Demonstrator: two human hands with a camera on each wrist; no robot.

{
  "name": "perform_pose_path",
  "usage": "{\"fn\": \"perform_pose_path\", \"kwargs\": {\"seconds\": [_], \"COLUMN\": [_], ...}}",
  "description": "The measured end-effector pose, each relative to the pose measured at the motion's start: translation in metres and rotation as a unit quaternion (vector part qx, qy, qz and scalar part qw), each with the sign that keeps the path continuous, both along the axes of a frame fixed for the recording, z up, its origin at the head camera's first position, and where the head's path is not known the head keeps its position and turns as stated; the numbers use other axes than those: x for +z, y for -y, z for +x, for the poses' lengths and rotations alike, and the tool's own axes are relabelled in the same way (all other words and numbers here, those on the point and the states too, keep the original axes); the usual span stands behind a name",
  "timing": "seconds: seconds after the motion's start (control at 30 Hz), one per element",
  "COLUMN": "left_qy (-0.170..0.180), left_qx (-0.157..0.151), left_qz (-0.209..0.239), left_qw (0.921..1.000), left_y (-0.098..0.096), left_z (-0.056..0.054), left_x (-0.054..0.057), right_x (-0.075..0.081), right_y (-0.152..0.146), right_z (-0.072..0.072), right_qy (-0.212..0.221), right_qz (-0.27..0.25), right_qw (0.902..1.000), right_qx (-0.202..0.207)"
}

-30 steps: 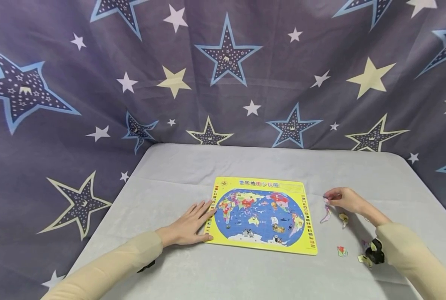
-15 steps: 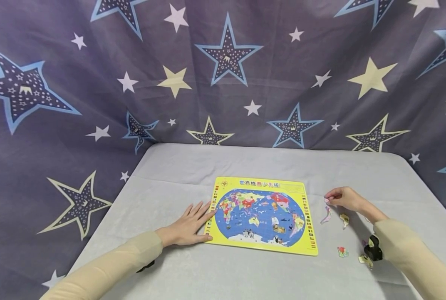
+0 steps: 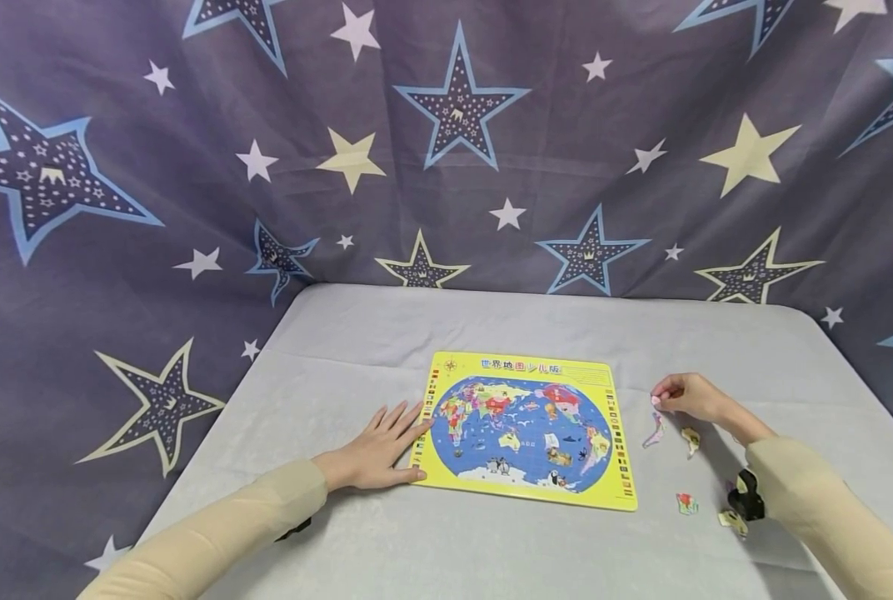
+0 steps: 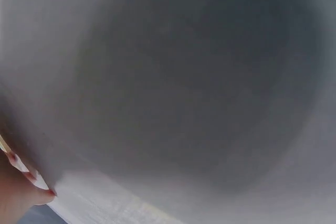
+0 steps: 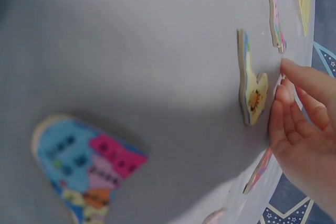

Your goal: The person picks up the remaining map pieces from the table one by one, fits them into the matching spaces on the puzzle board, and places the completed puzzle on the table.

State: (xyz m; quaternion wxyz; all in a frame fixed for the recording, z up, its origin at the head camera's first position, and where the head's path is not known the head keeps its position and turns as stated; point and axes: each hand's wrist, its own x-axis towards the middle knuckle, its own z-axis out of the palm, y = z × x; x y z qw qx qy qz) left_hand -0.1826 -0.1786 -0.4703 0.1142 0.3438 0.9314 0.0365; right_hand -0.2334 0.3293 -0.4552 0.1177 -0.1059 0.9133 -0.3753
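A yellow-bordered world map puzzle board (image 3: pixel 521 493) lies flat on the table in the head view. My left hand (image 3: pixel 377 450) rests with spread fingers on its left edge; only a little of this hand (image 4: pixel 21 198) shows at the left wrist view's lower left. Right of the board, my right hand (image 3: pixel 690 398) has thumb and fingertips pinched together at a small pale-pink bit, mostly covered. A long pink puzzle piece (image 3: pixel 653 430) lies just below these fingertips. Beside it is a yellow puzzle piece (image 3: pixel 690 442), nearer the camera than my right hand (image 5: pixel 307 114) in the right wrist view.
A red-green puzzle piece (image 3: pixel 687 503) and a yellowish one (image 3: pixel 733 522) lie on the grey cloth (image 3: pixel 536 550). A blue-and-pink piece (image 5: pixel 86 156) looms close in the right wrist view. A starry curtain (image 3: pixel 491 192) hangs behind the table.
The right hand's fingertips shift slightly while staying in the same spot. The left hand and the board hold their places; the head view drifts a little.
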Motion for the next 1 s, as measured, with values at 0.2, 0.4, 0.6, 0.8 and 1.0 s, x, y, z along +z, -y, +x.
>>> {"fn": "perform_pose_path", "kwargs": {"seconds": [0.2, 0.4, 0.6, 0.8, 1.0], "left_qy": [0.001, 0.0, 0.0, 0.004, 0.004], "left_qx": [0.0, 0.001, 0.003, 0.006, 0.006], "left_qz": [-0.002, -0.006, -0.011, -0.014, -0.016], "left_qw": [1.0, 1.0, 0.9999, 0.9999, 0.9998], "left_y": [0.0, 0.001, 0.0, -0.001, -0.001], "left_z": [-0.001, -0.001, -0.001, -0.001, -0.001], "left_x": [-0.001, -0.003, -0.003, -0.001, -0.002], "right_x": [0.001, 0.009, 0.013, 0.019, 0.021], "right_y": [0.001, 0.0, 0.001, 0.012, 0.023], "right_z": [0.0, 0.0, -0.002, -0.004, -0.007], "right_qy": [-0.007, 0.021, 0.045, 0.042, 0.037], "right_qz": [-0.002, -0.012, -0.024, -0.025, -0.021], "right_qw": [1.0, 0.9996, 0.9986, 0.9986, 0.999], "right_qx": [0.006, 0.012, 0.012, 0.016, 0.016]}}
